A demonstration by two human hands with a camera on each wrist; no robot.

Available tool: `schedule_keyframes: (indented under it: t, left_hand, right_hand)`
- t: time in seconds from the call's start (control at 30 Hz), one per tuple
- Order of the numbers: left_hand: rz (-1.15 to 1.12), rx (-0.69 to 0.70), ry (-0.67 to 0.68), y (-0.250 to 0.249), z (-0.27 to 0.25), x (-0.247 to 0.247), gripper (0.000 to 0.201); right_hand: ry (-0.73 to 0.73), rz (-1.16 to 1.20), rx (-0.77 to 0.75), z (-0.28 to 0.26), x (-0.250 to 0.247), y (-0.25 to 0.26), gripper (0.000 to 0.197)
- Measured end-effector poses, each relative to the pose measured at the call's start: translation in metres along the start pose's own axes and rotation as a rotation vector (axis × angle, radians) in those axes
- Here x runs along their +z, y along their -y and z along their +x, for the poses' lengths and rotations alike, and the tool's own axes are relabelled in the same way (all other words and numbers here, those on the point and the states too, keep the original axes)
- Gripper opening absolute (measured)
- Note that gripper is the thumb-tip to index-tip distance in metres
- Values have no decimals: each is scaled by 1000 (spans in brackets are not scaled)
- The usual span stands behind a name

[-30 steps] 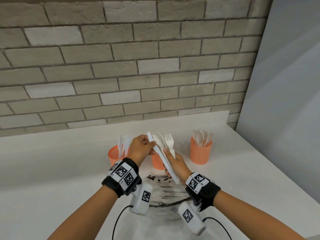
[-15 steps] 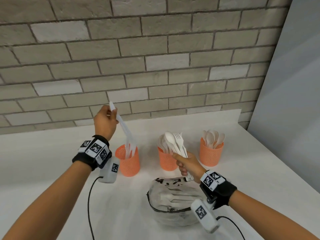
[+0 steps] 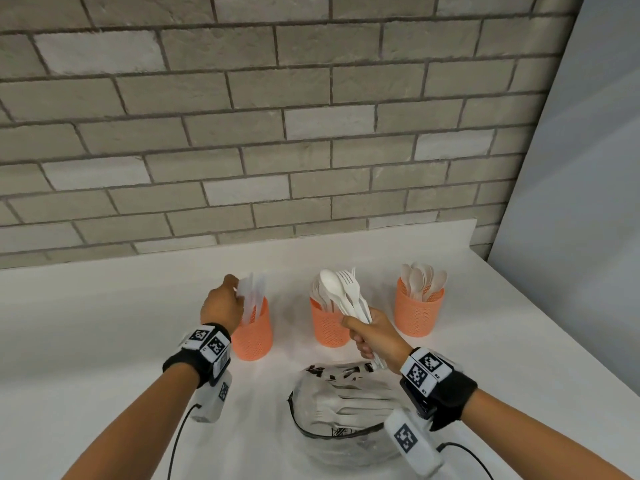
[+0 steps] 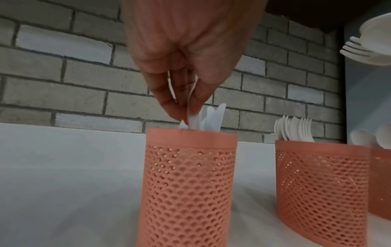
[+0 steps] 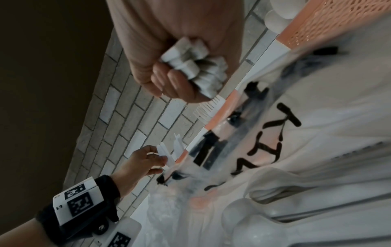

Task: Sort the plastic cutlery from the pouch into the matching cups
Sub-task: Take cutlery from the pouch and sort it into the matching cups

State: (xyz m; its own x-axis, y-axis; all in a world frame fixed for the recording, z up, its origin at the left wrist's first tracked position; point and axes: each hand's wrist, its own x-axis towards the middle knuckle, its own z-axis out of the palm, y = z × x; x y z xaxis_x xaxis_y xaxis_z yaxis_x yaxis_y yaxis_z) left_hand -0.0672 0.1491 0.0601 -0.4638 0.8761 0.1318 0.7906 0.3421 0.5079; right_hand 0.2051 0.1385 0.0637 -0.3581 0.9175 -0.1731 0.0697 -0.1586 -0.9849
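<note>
Three orange mesh cups stand in a row on the white counter. My left hand [image 3: 238,293] hovers over the left cup [image 3: 252,336] and pinches the top of a white knife [image 4: 193,117] standing in it among other knives. The same cup [image 4: 188,175] fills the left wrist view. My right hand [image 3: 372,336] grips a bundle of a spoon and forks [image 3: 343,292] upright in front of the middle cup [image 3: 329,327], which holds forks. In the right wrist view the bundle's handle ends [image 5: 194,66] stick out of my fist [image 5: 180,83]. The right cup [image 3: 419,311] holds spoons.
A clear pouch [image 3: 346,410] with black lettering lies on the counter near me, under my right wrist, with more white cutlery inside. A brick wall runs behind the cups, and a grey panel closes the right side. Bare counter stretches to the left.
My left hand took the knife from the bundle, lifted it left, then lowered it into the left cup. My right hand kept the bundle near the middle cup.
</note>
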Motion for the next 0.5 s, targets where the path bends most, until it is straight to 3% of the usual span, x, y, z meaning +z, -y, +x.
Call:
schedule_keyframes:
  t: [0.1, 0.2, 0.27, 0.33, 0.4, 0.5]
  left_hand:
    - [17, -21, -48, -1, -2, -1, 37]
    - [-173, 75, -201, -18, -13, -11, 38]
    - [-363, 136, -216, -38, -27, -19, 32]
    - [-543, 119, -92, -58, -48, -23, 31]
    - [-715, 37, 119, -75, -70, -22, 43]
    - [-980, -99, 457, -93, -94, -11, 62]
  right_hand:
    - [-21, -19, -23, -2, 1, 0, 11]
    - [-43, -49, -83, -5, 4, -1, 16]
    - [-72, -97, -137, -4, 7, -2, 19]
    - [-131, -166, -194, -2, 11, -5, 20]
    - [-199, -235, -267, -1, 16, -5, 20]
    - [-265, -409, -357, -7, 24, -4, 41]
